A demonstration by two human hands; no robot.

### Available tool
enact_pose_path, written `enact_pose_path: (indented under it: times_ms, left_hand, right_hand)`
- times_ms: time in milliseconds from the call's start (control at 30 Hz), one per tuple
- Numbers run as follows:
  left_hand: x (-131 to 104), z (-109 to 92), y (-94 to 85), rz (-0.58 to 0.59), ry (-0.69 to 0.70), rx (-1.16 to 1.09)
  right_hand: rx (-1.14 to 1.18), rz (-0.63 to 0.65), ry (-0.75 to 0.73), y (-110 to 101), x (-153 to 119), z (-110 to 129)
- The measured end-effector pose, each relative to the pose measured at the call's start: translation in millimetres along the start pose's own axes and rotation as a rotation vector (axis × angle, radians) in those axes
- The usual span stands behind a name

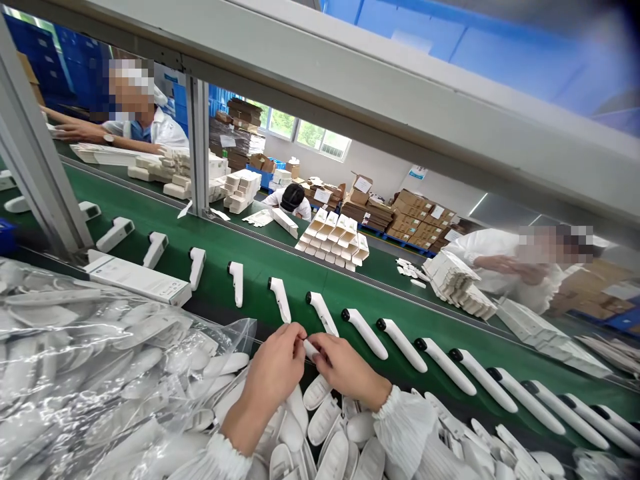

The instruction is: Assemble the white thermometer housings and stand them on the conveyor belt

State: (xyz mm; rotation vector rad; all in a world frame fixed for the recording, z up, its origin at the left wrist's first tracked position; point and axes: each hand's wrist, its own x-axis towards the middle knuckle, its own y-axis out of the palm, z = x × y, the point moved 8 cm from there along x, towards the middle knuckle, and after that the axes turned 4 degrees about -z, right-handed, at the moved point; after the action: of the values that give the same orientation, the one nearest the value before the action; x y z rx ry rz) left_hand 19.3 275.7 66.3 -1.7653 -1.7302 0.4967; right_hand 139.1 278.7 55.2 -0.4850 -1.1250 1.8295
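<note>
Both hands meet just short of the green conveyor belt (pixel 240 250): the left hand (pixel 274 368) and the right hand (pixel 341 363) have their fingertips pressed together on one small white plastic piece (pixel 311 349), pinched between them right at the belt's near edge. It looks light and stiff, a smooth moulded shell that could slip, so a fingertip pinch on its narrow sides seems the sensible hold; it is too small here to tell its exact form.

Beneath the wrists, on the near side of the belt, lies a loose heap of white plastic covers (pixel 325 427), oval and shallow, piled without order. Further along that near side, left of the hands, a clear plastic bag (pixel 100 373) sags open, stuffed with more of the same white parts. A long white carton (pixel 137 279) lies flat at the belt's near edge beside the bag.

On the belt itself runs a row of white handheld thermometers (pixel 365 332), dark-tipped, evenly spaced and angled alike, stretching both ways.

Across the belt, on its far side, open white boxes (pixel 335 241) stand clustered, flat box blanks (pixel 457 283) are stacked, and other workers in white bend over their own stations.
</note>
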Motion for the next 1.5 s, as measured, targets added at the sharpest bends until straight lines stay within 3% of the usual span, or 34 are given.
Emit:
enact_pose_path:
  times_ms: [100, 167, 300, 433, 567, 667, 767, 867, 967, 1100, 1200, 1300, 1400, 1500]
  left_hand:
    - [-2, -1, -1.3, 0.016, -0.004, 0.023]
    - [-7, -6, 6.7, 0.115, 0.018, 0.084]
    - [-24, -22, 32.0, 0.329, 0.142, 0.262]
    - [-33, -32, 50.2, 0.392, 0.227, 0.374]
    - [-34, -36, 55.9, 0.428, 0.232, 0.397]
    - [-31, -32, 53.0, 0.429, 0.207, 0.377]
    - [-23, -24, 45.9, 0.343, 0.143, 0.207]
    - [-13, -14, 41.3, 0.239, 0.013, -0.154]
    - [-8, -4, 44.0, 0.206, -0.185, -0.551]
    - [-7, -6, 37.6, 0.155, -0.333, -0.818]
    - [-10, -9, 31.7, 0.135, -0.401, -0.982]
    - [-13, -10, 37.2, 0.161, -0.47, -1.149]
    - [-13, -11, 49.5, 0.185, -0.501, -1.239]
    - [-12, -9, 56.6, 0.19, -0.491, -1.173]
  right_hand:
    - [0.018, -0.036, 0.082, -1, 5, -7]
    - [0.11, -0.063, 0.137, -2, 9, -16]
    - [0.297, -0.237, 0.372, -19, 6, -67]
    - [0.069, -0.346, 0.469, -37, -14, -109]
    - [-0.231, -0.255, 0.371, -30, -19, -110]
    - [-0.368, -0.169, 0.391, -21, -15, -110]
    - [-0.449, -0.165, 0.43, -23, -13, -112]
    - [-0.467, -0.19, 0.438, -27, -15, -114]
    - [-0.455, -0.197, 0.437, -30, -20, -119]
    - [-0.418, -0.193, 0.482, -35, -24, -130]
    - [-0.326, -0.281, 0.448, -45, -27, -122]
    - [0.051, -0.402, 0.342, -49, -30, -89]
    - [0.626, -0.286, 0.242, -30, -26, -41]
    - [0.975, -0.243, 0.248, -20, -19, -14]
